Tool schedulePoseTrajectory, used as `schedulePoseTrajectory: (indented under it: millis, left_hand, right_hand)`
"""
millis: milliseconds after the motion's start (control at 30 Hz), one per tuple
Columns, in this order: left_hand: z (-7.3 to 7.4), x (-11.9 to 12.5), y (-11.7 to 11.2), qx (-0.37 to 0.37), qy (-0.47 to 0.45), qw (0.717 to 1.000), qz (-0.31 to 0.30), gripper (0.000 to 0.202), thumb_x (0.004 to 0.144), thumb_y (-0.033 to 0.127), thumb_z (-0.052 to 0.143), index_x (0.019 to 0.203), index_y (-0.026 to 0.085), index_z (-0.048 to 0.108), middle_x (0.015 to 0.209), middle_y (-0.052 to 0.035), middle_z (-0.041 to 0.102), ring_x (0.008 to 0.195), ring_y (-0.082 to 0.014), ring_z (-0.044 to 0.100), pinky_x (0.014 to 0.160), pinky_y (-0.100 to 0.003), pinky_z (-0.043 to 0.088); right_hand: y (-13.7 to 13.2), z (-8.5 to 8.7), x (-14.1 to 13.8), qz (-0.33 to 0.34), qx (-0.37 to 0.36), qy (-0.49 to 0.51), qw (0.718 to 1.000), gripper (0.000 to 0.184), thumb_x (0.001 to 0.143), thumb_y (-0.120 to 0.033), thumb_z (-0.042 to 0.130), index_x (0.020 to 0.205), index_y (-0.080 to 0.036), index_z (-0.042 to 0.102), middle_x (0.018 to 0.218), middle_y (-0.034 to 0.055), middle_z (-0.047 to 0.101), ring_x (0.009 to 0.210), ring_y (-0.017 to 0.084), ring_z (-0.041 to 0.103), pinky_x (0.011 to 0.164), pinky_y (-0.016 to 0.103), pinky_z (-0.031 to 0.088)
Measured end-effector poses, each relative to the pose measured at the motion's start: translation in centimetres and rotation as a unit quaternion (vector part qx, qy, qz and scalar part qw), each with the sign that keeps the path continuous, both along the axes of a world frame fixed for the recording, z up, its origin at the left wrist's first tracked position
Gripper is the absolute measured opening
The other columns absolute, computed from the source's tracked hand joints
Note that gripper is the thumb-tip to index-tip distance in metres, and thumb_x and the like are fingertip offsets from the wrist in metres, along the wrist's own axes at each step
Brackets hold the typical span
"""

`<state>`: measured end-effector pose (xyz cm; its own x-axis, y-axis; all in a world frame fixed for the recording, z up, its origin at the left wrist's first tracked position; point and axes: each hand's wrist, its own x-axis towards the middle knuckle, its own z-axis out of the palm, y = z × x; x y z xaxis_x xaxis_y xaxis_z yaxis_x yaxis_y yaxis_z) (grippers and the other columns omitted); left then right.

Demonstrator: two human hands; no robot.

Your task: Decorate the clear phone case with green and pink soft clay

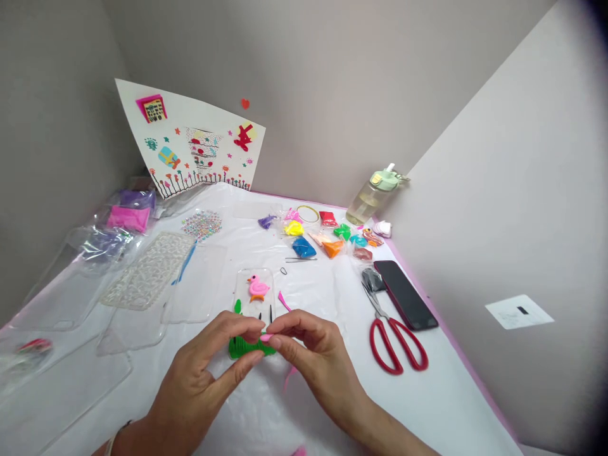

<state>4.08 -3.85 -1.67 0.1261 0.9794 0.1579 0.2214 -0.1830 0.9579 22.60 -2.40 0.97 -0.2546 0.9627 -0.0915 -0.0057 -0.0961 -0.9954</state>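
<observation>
A clear phone case (254, 294) lies in front of me, with a pink clay duck (258, 288) on it and green clay grass (244, 346) along its near edge. My left hand (209, 373) and my right hand (308, 348) meet over that near edge. Both hands have fingertips pinched together on a small pink bit of clay (266, 338) just above the green grass. A thin pink clay strip (284, 300) lies right of the case.
Red-handled scissors (396, 342) and a dark phone (405, 294) lie to the right. Small bags of coloured clay (327, 237) and a water bottle (373, 196) sit behind. More clear cases (147, 272), rhinestones (202, 223) and a decorated paper sheet (194, 145) are at left and back.
</observation>
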Motion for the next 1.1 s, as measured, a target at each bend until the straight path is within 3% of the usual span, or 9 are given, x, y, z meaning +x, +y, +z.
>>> schedulePoseTrajectory:
  millis: [267, 867, 1100]
  left_hand:
    - [0.14, -0.14, 0.12, 0.04, 0.035, 0.999, -0.003, 0.003, 0.086, 0.03, 0.072, 0.086, 0.03, 0.074, 0.081, 0.0023, 0.074, 0.076, -0.0172, 0.07, 0.07, -0.022, 0.053]
    - [0.24, -0.03, 0.16, 0.039, 0.053, 0.998, -0.006, 0.008, 0.088, 0.032, 0.069, 0.083, 0.027, 0.07, 0.08, 0.0016, 0.071, 0.075, -0.0169, 0.068, 0.069, -0.022, 0.052]
    - [0.46, 0.18, 0.32, 0.015, 0.047, 0.999, -0.008, 0.01, 0.088, 0.037, 0.068, 0.084, 0.028, 0.071, 0.082, 0.0013, 0.071, 0.077, -0.0183, 0.067, 0.071, -0.024, 0.052]
  right_hand:
    - [-0.25, -0.14, -0.36, 0.009, 0.001, -0.016, 1.0, 0.014, 0.082, -0.035, 0.078, 0.083, -0.021, 0.075, 0.081, -0.0007, 0.072, 0.08, 0.015, 0.063, 0.078, 0.026, 0.05]
    - [-0.65, -0.31, -0.22, 0.011, 0.025, -0.066, 0.997, 0.005, 0.085, -0.025, 0.074, 0.085, -0.021, 0.073, 0.084, -0.0017, 0.07, 0.083, 0.014, 0.063, 0.079, 0.024, 0.048]
    - [-0.44, -0.4, -0.21, 0.001, 0.021, -0.073, 0.997, 0.012, 0.086, -0.032, 0.074, 0.081, -0.02, 0.072, 0.08, -0.0015, 0.069, 0.08, 0.015, 0.062, 0.077, 0.025, 0.048]
